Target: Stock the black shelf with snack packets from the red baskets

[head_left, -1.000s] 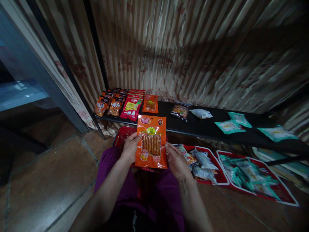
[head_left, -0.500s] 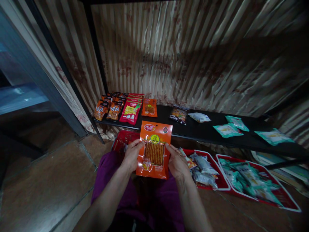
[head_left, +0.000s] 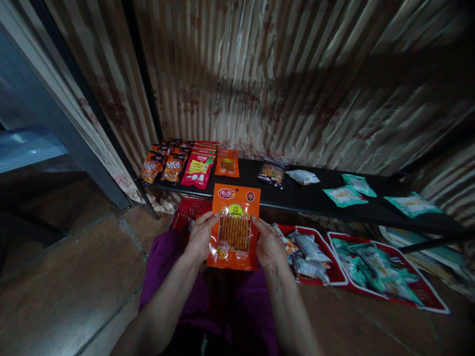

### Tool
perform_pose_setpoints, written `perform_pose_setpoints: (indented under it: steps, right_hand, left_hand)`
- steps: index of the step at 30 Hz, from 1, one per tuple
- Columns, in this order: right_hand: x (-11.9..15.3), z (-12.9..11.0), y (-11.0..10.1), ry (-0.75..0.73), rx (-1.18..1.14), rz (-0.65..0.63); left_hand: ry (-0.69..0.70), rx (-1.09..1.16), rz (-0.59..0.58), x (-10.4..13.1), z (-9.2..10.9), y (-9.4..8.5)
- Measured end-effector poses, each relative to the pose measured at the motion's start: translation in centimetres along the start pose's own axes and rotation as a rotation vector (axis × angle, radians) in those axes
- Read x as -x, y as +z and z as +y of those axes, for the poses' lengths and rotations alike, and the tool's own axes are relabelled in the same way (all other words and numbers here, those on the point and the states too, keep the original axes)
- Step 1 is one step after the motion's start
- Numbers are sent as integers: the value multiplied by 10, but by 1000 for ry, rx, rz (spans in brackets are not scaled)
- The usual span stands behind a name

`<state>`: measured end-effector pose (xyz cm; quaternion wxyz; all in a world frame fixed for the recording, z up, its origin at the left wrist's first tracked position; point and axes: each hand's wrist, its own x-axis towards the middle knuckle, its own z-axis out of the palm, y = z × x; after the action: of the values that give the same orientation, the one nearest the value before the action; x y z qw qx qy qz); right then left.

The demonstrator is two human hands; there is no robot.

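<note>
An orange snack packet (head_left: 234, 235) with a clear window showing brown sticks is held upright in front of my knees. My left hand (head_left: 202, 237) grips its left edge, thumb on the front. On the opposite edge, my right hand (head_left: 270, 243) pinches it the same way; the fingers behind are hidden. Just beyond, a matching orange packet (head_left: 227, 163) lies on the black shelf (head_left: 297, 198). Left of that are several red packets (head_left: 198, 167) in an overlapping stack, then several orange-and-black snack bags (head_left: 173, 167) at the shelf's left end.
Further right on the shelf lie a dark snack bag (head_left: 273, 173), a white packet (head_left: 303, 177) and several teal packets (head_left: 345, 196). Red baskets stand below: one (head_left: 185, 210) partly behind my left hand, one (head_left: 338, 277) with mixed packets, one (head_left: 434, 299) with teal packets. A curtain (head_left: 260, 74) hangs behind.
The view has shifted slightly, so the shelf and baskets sit a little further left. Both hands keep hold of the orange packet, which stays in nearly the same place.
</note>
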<state>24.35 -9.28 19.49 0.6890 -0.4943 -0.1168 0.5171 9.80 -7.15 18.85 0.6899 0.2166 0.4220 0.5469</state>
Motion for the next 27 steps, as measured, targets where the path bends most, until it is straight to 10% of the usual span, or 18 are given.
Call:
perform_pose_setpoints:
  steps: [15, 27]
  right_hand:
    - [-11, -1, -7, -62, 55, 40]
    - [2, -2, -3, 42, 31, -107]
  left_hand:
    - [-74, -11, -207, 8, 8, 10]
    - [-59, -19, -129, 1, 0, 3]
